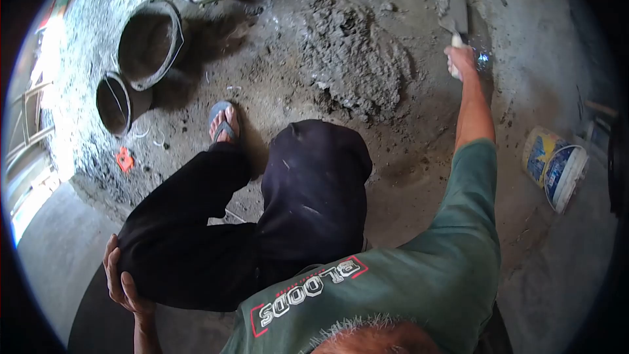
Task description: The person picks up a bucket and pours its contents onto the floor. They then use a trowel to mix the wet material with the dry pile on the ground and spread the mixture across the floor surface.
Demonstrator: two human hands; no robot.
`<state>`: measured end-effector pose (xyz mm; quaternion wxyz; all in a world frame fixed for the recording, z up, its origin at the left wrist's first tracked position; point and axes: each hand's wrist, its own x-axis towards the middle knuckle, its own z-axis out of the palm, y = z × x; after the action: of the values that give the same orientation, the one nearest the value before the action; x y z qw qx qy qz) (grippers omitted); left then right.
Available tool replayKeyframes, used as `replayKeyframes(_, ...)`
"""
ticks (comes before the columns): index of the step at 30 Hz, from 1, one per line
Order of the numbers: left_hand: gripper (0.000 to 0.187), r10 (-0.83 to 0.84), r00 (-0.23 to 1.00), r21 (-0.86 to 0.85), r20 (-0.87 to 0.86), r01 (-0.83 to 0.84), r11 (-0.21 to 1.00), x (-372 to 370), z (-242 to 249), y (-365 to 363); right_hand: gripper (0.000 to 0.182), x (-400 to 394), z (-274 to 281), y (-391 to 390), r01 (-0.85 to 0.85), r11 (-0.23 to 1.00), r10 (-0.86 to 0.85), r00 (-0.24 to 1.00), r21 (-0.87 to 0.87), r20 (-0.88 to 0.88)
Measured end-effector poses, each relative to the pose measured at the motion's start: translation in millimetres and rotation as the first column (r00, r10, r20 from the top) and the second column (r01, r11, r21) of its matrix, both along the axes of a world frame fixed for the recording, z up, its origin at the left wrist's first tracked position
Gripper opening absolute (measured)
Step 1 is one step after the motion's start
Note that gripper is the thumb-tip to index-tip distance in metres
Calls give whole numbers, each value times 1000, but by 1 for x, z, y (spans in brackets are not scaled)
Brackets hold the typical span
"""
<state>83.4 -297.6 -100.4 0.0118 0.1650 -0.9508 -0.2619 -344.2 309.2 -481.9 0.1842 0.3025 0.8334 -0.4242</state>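
My right hand point(463, 62) is closed around the pale handle of a trowel point(457, 19), arm stretched out to the upper right. The trowel's flat grey blade lies against the floor, with some wet mortar along its left side. A lumpy heap of grey mortar point(360, 56) sits on the ground left of the trowel. My left hand point(124, 278) rests on my bent knee at the lower left, its fingers extended and holding nothing.
Several dark buckets stand at the upper left, among them a large one point(151, 42) and a smaller one point(114, 105). A small orange-red piece point(124, 159) lies below them. At right, a labelled paint pail point(555, 167) leans on its side. My sandalled foot point(225, 123) is on the rough floor.
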Motion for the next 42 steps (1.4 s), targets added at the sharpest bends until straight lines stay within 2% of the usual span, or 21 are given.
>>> replayKeyframes(1,44,-2,1000,7,-14,2,1000,3,-1,0,8,-6,4,-16,-17,1000,17,1000,2,13)
replayKeyframes(3,44,13,1000,19,-12,-12,1000,3,0,2,12,-12,9,-48,-357,921,358,933,153,27)
replayKeyframes(5,45,7,999,27,-31,-6,1000,5,-2,2,24,0,21,-77,-466,852,460,884,238,84)
replayKeyframes(7,44,17,999,26,-38,-16,1000,4,-4,-1,32,14,9,-77,-673,589,768,638,448,-51)
replayKeyframes(9,44,22,999,26,-34,-21,999,5,-5,0,27,41,10,-92,-765,453,858,513,457,8)
replayKeyframes(12,44,30,999,9,-14,-30,1000,-7,-3,4,27,94,35,-115,-765,397,829,536,506,160)
replayKeyframes(15,44,32,999,7,-25,-31,999,-18,-5,5,29,136,42,-86,-732,415,814,564,540,139)
replayKeyframes(17,44,32,999,29,-26,-31,999,-21,-6,3,33,173,46,-50,-609,501,781,624,615,-17)
replayKeyframes(19,43,38,999,54,-28,-36,998,-22,-7,1,33,215,66,-37,-419,620,535,844,663,33)
replayKeyframes(21,43,31,998,48,-47,-29,998,-22,-7,-1,32,264,41,-9,-201,723,371,920,661,-125)
replayKeyframes(23,43,41,998,53,-50,-38,998,-23,-8,-1,24,319,-22,9,159,893,-136,987,422,-83)
replayKeyframes(25,43,60,997,42,-50,-58,997,-23,-7,-1,23,352,-35,-32,-35,941,38,999,338,-1)
replayKeyframes(27,43,66,997,43,-46,-64,997,-22,-7,0,23,352,-25,-108,73,992,-83,992,101,93)
replayKeyframes(29,43,69,997,48,-45,-67,997,-22,-8,0,29,319,9,-166,-222,975,207,939,-25,-275)
replayKeyframes(30,44,73,996,50,-47,-70,996,-21,-7,1,29,312,-10,-166,-225,974,209,938,-28,-276)
replayKeyframes(32,44,61,997,15,-42,-61,998,-23,-5,2,35,296,-45,-170,-422,907,381,836,-18,-394)
replayKeyframes(36,43,55,998,32,-40,-53,998,-23,-5,4,40,274,-13,-149,-442,889,333,801,-117,-499)
replayKeyframes(38,42,51,997,39,-53,-49,998,-22,-5,3,34,259,9,-151,-450,893,438,851,29,-289)
replayKeyframes(39,41,41,998,46,-56,-39,998,-21,-5,3,34,249,27,-152,-458,888,448,845,35,-293)
replayKeyframes(41,42,52,996,64,-67,-48,997,-20,-5,4,25,226,82,-163,-335,925,331,942,-182,-52)
replayKeyframes(42,42,55,996,76,-73,-50,996,-21,-5,4,25,219,83,-161,-346,921,341,938,-178,-61)
